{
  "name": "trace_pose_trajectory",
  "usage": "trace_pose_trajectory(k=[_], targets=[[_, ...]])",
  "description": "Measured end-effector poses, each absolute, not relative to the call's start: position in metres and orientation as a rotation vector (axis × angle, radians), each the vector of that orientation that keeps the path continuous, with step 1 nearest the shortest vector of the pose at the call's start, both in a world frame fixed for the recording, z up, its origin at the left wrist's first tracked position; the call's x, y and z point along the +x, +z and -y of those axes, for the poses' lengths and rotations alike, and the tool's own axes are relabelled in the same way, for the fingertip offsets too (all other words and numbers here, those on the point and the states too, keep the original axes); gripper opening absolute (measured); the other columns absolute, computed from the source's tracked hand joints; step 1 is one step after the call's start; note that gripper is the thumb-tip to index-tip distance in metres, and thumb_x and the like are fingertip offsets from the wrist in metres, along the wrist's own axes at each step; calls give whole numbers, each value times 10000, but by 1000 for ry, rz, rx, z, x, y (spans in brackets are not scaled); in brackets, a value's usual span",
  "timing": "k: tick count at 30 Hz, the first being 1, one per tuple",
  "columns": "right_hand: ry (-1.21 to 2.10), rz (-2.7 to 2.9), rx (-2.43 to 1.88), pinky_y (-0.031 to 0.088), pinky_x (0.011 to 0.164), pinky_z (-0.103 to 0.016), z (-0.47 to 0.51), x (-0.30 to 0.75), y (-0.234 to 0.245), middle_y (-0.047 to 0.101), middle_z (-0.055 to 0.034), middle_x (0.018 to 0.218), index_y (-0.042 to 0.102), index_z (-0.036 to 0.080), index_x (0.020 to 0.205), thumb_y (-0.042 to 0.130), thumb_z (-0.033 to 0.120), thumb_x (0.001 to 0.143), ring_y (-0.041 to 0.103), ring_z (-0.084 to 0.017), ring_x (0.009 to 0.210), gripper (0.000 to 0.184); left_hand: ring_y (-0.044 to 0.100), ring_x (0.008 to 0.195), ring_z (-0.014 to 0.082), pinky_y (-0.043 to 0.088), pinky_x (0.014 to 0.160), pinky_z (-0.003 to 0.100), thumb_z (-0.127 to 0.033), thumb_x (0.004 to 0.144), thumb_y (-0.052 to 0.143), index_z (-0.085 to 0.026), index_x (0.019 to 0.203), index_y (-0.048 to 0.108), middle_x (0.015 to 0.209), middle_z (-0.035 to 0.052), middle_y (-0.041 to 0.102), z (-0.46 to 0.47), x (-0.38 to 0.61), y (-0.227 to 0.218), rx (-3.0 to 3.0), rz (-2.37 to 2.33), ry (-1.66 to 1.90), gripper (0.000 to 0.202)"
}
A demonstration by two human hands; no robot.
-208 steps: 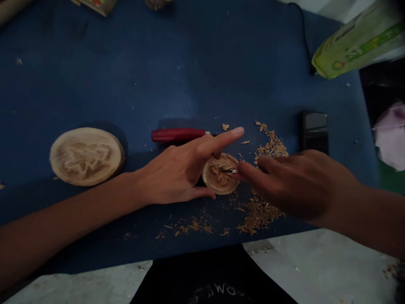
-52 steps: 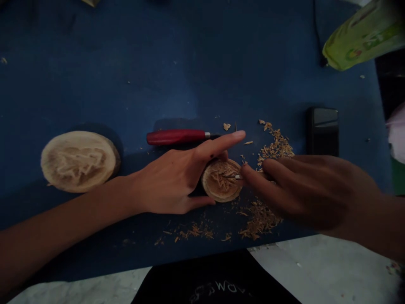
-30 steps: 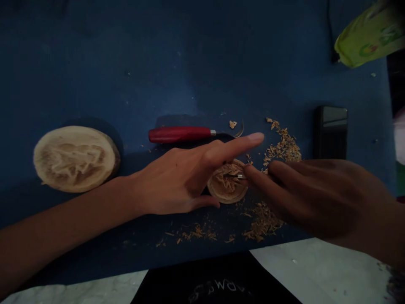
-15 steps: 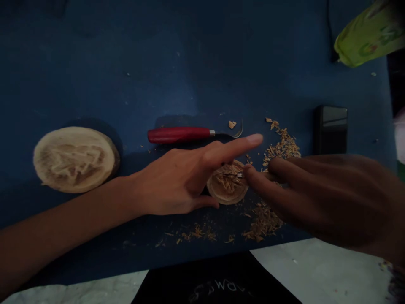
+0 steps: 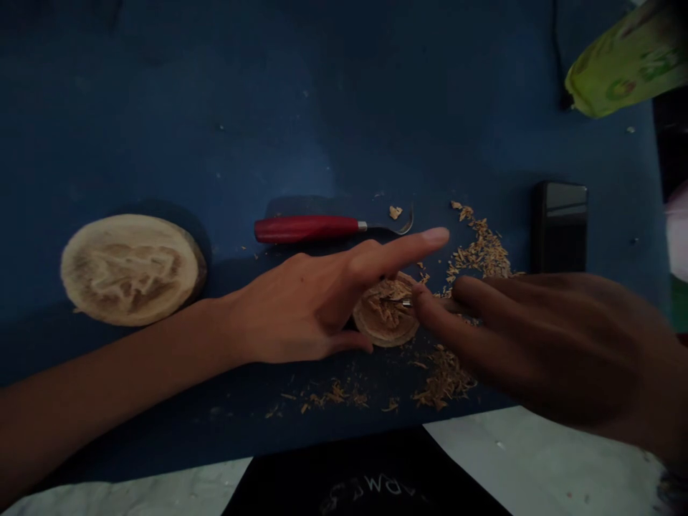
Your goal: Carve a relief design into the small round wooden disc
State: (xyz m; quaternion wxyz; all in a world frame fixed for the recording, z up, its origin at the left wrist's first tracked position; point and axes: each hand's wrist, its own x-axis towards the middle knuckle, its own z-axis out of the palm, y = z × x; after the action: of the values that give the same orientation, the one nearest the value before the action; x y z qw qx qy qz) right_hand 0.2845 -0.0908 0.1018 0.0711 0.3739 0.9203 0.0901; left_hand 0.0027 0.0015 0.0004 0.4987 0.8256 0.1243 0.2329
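Observation:
A small round wood slice (image 5: 387, 326) with a carved relief lies flat on the blue table. My left hand (image 5: 312, 304) grips its left edge, thumb at the near side and index finger stretched out over the far side. In my right hand (image 5: 537, 344) is a carving tool (image 5: 407, 303), its thin metal tip touching the carved face from the right. Much of its handle is hidden by my fingers. Just beyond my left hand lies a hook knife (image 5: 309, 228) with a red handle, its curved blade pointing right.
A larger carved wood slice (image 5: 132, 271) lies at the left. Wood shavings (image 5: 443, 380) are scattered around the small slice. A dark phone-like object (image 5: 560, 226) lies at the right, and a yellow-green packet (image 5: 618, 72) at the far right. The table's near edge runs below my hands.
My right hand has shifted slightly toward me, and the tool's tip has moved a little across the small slice. My left hand holds the slice as before.

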Motion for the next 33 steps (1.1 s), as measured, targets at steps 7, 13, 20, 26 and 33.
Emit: trace_pose_trajectory(k=[7, 13, 20, 26, 33], targets=[[168, -2743, 1073, 108, 679, -413, 77, 288, 99, 586, 36, 691, 724, 229, 1351, 494, 36, 1063, 502, -182, 560, 416, 885, 1101, 232, 685, 896, 310, -358, 1269, 737, -471, 1984, 266, 1526, 63, 823, -5, 3, 1, 1982, -262, 565, 863], [630, -2807, 756, 298, 708, -425, 75, 281, 105, 619, 21, 699, 728, 228, 1122, 603, 60, 1112, 522, -188, 603, 209, 878, 1060, 249, 740, 887, 373, -621, 1260, 726, -558, 1965, 286, 1523, 36, 815, -7, 6, 0, 1954, -227, 593, 834], [1011, -2678, 377, 339, 747, -405, 83, 278, 113, 718, 8, 777, 793, 218, 1193, 708, 104, 1108, 525, -192, 685, 166, 886, 1135, 287, 768, 968, 441, -633, 1251, 735, -503, 1982, 245, 1508, 62, 821, -7, 10, -8, 2000, -225, 632, 890], [568, -2814, 970, 290, 662, -389, 86, 284, 99, 508, 35, 663, 741, 214, 978, 601, 15, 1103, 411, -169, 610, 274, 887, 1190, 340, 797, 941, 513, -677, 1267, 670, -504, 1974, 201, 1458, 82, 796, -6, 8, -8, 2057, -259, 666, 866], [300, -2744, 1169, 232, 678, -413, 92, 285, 103, 541, 16, 760, 672, 215, 1011, 546, 7, 1087, 435, -181, 643, 254, 855, 1123, 309, 789, 880, 441, -708, 1185, 809, -545, 1974, 252, 1365, 60, 801, -4, 10, -11, 2017, -296, 663, 979]])
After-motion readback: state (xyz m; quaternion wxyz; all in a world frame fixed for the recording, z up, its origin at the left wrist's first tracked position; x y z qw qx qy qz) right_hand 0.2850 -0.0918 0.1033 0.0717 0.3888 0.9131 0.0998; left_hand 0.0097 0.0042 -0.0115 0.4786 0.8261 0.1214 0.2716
